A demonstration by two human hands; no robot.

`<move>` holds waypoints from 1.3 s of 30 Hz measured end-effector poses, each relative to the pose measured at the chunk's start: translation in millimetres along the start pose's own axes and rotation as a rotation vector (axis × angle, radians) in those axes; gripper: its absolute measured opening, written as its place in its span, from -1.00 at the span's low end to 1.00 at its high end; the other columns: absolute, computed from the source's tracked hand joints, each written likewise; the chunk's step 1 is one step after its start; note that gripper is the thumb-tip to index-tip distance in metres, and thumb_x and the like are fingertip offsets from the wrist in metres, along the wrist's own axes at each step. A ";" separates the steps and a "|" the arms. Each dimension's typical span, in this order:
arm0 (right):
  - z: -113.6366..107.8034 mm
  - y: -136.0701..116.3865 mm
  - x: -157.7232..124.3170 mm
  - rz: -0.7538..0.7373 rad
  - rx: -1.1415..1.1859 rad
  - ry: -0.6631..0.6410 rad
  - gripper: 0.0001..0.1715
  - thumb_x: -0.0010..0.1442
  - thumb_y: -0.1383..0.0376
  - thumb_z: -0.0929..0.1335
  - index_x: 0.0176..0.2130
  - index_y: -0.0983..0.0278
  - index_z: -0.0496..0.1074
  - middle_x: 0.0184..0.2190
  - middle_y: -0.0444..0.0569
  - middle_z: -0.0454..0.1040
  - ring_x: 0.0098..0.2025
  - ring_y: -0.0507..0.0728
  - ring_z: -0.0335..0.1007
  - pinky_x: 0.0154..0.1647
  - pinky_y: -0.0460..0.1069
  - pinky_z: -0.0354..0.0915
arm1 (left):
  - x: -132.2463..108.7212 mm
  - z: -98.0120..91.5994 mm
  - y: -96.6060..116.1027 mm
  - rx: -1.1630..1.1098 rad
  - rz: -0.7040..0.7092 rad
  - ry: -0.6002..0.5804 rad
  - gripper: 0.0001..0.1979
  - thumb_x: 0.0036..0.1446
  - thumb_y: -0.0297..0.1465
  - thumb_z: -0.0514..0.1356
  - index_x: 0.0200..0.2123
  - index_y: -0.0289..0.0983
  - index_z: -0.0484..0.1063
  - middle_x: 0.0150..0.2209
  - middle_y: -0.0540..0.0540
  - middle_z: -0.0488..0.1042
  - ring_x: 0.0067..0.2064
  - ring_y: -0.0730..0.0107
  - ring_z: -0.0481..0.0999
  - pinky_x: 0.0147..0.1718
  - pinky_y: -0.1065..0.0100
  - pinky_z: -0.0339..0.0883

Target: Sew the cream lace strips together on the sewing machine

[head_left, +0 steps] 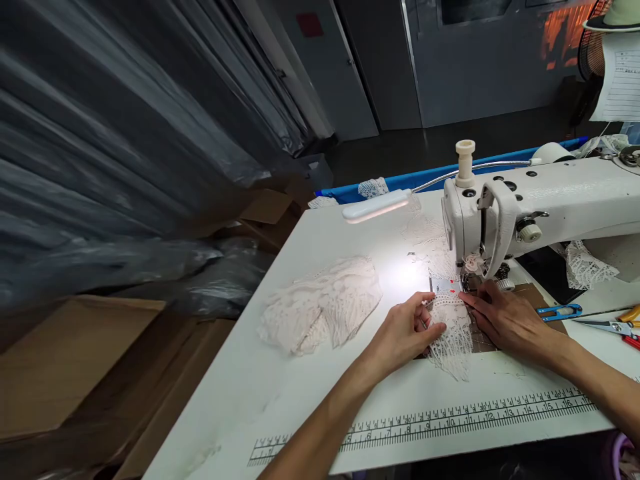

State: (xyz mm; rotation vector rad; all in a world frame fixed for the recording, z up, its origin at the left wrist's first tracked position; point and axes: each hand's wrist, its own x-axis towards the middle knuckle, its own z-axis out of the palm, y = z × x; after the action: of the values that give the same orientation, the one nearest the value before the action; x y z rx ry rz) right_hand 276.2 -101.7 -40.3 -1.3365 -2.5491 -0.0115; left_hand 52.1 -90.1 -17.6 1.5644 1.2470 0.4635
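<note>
A strip of white lace [453, 333] lies on the table in front of the needle of a white sewing machine [545, 207]. My left hand [407, 330] rests on the lace's left edge with fingers curled, pinching it. Laid flat on the lace's right side, my right hand [505, 317] has its fingers stretched toward the presser foot [467, 283]. A small lamp [377, 205] lights the needle area.
A heap of white lace pieces [323, 305] lies to the left on the white table [310, 400], which has a printed ruler [450, 420] along its front edge. Blue thread snips [560, 311] and scissors [617, 327] lie at right. Cardboard boxes [65, 367] stand left.
</note>
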 end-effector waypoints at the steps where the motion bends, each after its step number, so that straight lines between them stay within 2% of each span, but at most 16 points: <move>1: -0.8 0.0 -1.1 0.012 0.022 -0.006 -0.53 0.34 0.31 0.09 0.12 0.30 0.34 -0.21 0.17 0.37 -0.38 0.14 0.31 -0.42 0.03 0.34 | 0.1 0.2 -0.1 -0.005 0.000 0.001 -0.47 0.05 -0.21 0.22 0.07 -0.28 0.24 -0.46 0.11 0.33 -0.54 0.46 0.41 -0.52 0.35 0.35; 5: -5.3 1.9 -7.8 0.050 0.207 0.002 -0.54 0.35 0.29 0.12 0.15 0.27 0.33 -0.19 0.15 0.36 -0.29 0.16 0.36 -0.28 0.11 0.41 | -0.5 0.8 1.6 0.011 -0.001 -0.007 -0.42 0.04 -0.17 0.24 0.09 -0.27 0.23 -0.49 0.11 0.35 -0.54 0.46 0.38 -0.53 0.37 0.31; 10: -10.9 2.9 -11.5 -0.021 0.341 -0.019 -0.59 0.29 0.36 0.21 0.07 0.20 0.43 -0.14 0.10 0.38 -0.10 0.19 0.35 -0.09 0.14 0.41 | -1.2 1.0 5.0 0.041 -0.009 0.007 -0.40 0.03 -0.17 0.25 0.10 -0.28 0.23 -0.51 0.11 0.35 -0.55 0.47 0.37 -0.54 0.38 0.26; 18: -11.0 2.3 -13.5 -0.018 0.317 -0.031 -0.53 0.26 0.42 0.19 0.11 0.27 0.39 -0.10 0.14 0.36 -0.05 0.20 0.33 -0.03 0.14 0.39 | 0.1 2.0 3.1 0.031 -0.028 0.027 -0.36 0.00 -0.15 0.26 0.11 -0.29 0.23 -0.52 0.12 0.36 -0.55 0.43 0.39 -0.52 0.36 0.28; 24: -17.0 -2.8 -17.9 -0.070 0.327 -0.156 -0.51 0.20 0.42 0.26 0.05 0.05 0.44 -0.02 0.06 0.32 0.02 0.23 0.29 0.01 0.25 0.33 | 0.0 1.1 0.9 0.022 -0.042 0.037 -0.36 0.00 -0.15 0.26 0.11 -0.27 0.23 -0.53 0.12 0.36 -0.54 0.43 0.38 -0.50 0.36 0.27; 28: -17.1 -2.5 -17.9 -0.069 0.313 -0.173 -0.49 0.18 0.42 0.26 0.07 0.07 0.44 0.00 0.09 0.32 0.04 0.25 0.30 0.00 0.24 0.34 | -0.6 -1.6 1.1 0.044 -0.038 0.017 -0.32 -0.04 -0.13 0.28 0.12 -0.29 0.23 -0.50 0.10 0.38 -0.52 0.43 0.36 -0.49 0.36 0.27; 39: -11.6 -0.8 -20.0 -0.058 0.324 -0.168 -0.48 0.17 0.41 0.28 0.07 0.04 0.43 0.01 0.07 0.33 0.02 0.23 0.31 -0.02 0.21 0.36 | -2.4 -2.7 0.3 0.085 -0.010 0.016 -0.42 0.04 -0.26 0.23 0.13 -0.30 0.23 -0.50 0.09 0.39 -0.52 0.45 0.37 -0.53 0.39 0.32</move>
State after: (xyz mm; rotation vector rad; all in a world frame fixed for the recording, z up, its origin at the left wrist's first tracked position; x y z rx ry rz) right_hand 289.0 -119.8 -33.7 -1.1809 -2.5802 0.5000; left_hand 49.2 -90.9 -15.6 1.6279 1.3014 0.4215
